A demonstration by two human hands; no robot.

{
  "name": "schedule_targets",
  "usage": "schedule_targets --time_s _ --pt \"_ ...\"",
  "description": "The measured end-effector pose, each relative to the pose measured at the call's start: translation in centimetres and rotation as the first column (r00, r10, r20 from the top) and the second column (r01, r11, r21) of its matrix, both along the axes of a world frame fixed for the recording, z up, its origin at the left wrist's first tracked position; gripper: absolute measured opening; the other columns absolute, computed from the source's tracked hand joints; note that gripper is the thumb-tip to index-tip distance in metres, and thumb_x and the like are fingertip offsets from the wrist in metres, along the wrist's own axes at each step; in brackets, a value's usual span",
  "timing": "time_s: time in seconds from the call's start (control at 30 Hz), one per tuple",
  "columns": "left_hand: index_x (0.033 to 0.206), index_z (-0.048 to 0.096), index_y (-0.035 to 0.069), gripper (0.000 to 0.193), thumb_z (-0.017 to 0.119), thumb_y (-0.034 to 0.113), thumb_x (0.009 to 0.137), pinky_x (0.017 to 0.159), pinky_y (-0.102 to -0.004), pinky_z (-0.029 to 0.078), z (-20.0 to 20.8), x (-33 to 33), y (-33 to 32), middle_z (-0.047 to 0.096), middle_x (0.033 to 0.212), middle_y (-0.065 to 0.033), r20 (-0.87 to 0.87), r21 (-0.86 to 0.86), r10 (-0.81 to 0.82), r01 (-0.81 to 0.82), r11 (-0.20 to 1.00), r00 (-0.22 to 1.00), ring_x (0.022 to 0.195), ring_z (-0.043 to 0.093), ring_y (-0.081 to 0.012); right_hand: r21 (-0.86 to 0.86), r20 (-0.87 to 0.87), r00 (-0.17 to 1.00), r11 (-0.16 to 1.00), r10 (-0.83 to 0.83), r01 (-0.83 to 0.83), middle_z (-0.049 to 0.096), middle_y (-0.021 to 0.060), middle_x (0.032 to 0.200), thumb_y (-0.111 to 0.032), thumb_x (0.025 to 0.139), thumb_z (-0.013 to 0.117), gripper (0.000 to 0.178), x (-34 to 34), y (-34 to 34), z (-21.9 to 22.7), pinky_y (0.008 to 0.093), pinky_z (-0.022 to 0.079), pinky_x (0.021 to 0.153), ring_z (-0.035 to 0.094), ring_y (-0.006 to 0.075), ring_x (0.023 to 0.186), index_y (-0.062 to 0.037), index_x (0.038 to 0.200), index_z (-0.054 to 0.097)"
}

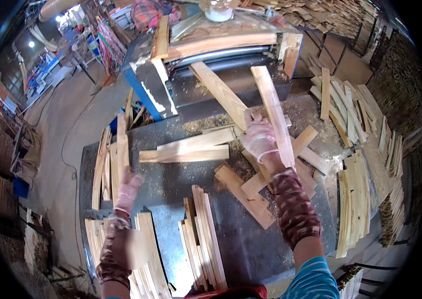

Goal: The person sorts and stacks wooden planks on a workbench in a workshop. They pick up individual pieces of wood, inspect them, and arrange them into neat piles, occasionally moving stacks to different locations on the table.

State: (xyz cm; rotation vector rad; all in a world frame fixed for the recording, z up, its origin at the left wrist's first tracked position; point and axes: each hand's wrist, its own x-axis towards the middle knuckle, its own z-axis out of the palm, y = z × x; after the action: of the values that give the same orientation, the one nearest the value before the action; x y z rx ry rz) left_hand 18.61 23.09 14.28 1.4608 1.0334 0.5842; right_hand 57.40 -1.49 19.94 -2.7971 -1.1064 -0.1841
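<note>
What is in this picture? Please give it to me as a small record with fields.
Left grip: at the near end of a wooden strip
Right grip: at a pale plank; closure unclear
Table: dark, bearing loose planks and sawdust
Machine: beyond the table, with rollers
Right side: row of strips

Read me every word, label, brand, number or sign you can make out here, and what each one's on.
No text can be read.
The narrow board at the left hand, the pale board beside the right hand and the machine show nothing legible.
Any lettering on the blue equipment at upper left is too small and blurred.
</note>
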Motion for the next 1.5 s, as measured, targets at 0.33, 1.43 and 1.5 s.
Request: schedule_targets --time_s 0.33,1.43,1.5 --pt "0.145 0.040 0.004 0.066 0.071 0.015 0.088 0.094 -0.0352 0.053 -5.1 6.0 -18.3 0.058 0.128 -0.0154 0.349 -0.579 0.006 0.210 0.788 0.937 0.112 0.061 -0.0236 0.450 -0.597 0.727 0.892 0.338 -0.045 0.054 0.0254 0.127 -0.041 0.089 0.064 0.076 -27.8 -8.4 -8.9 0.0441 0.053 0.087 0.062 0.0402 0.104 -0.0060 0.149 0.034" --pt "0.137 0.050 0.002 0.045 0.065 0.010 0.095 0.097 -0.0288 0.048 -10.2 -2.4 -29.9 0.063 0.123 -0.0113 0.083 -0.436 -0.209 0.224 0.872 0.974 0.115 0.060 -0.0175 -0.198 -0.502 0.831 0.967 -0.239 0.158 0.068 0.0173 0.111 -0.064 0.078 0.066 0.073 -13.7 -16.1 -14.3 0.0458 0.049 0.094 0.064 0.0354 0.109 -0.0042 0.120 0.060" --pt "0.142 0.045 0.002 0.051 0.064 0.016 0.097 0.103 -0.0326 0.045 -8.8 -1.3 -30.1 0.060 0.130 -0.0160 0.028 -0.533 -0.303 0.271 0.802 0.953 0.122 0.056 -0.0204 -0.132 -0.658 0.730 0.983 -0.185 0.130 0.071 0.0170 0.102 -0.063 0.078 0.067 0.070 -16.1 -15.4 -10.8 0.0437 0.055 0.081 0.069 0.0340 0.098 -0.0032 0.114 0.064"
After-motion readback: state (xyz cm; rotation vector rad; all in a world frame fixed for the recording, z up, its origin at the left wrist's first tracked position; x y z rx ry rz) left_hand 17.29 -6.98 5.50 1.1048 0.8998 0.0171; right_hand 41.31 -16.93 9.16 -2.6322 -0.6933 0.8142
